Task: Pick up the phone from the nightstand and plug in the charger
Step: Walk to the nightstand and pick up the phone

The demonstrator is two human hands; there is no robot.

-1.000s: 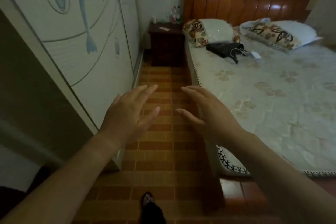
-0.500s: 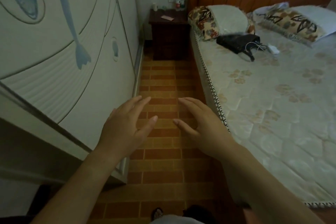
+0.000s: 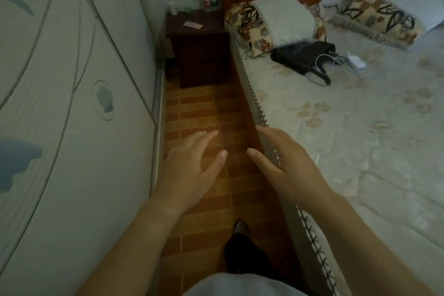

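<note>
Both hands [image 3: 240, 170] empty (phone [image 3: 193, 24] indistinct)

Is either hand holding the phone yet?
No, the left hand and right hand are both open and empty above the floor, well short of the nightstand.

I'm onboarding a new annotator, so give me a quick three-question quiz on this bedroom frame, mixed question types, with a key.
1. True or false: the left hand is holding something.
2. Where does the pink phone lie? A) on the bed B) on the nightstand C) on the floor
3. Fill in: the white charger and its cable lie on the bed beside the black ____.

Key: 1. False; both it and the right hand are open and empty. 2. B. 3. bag.
</note>
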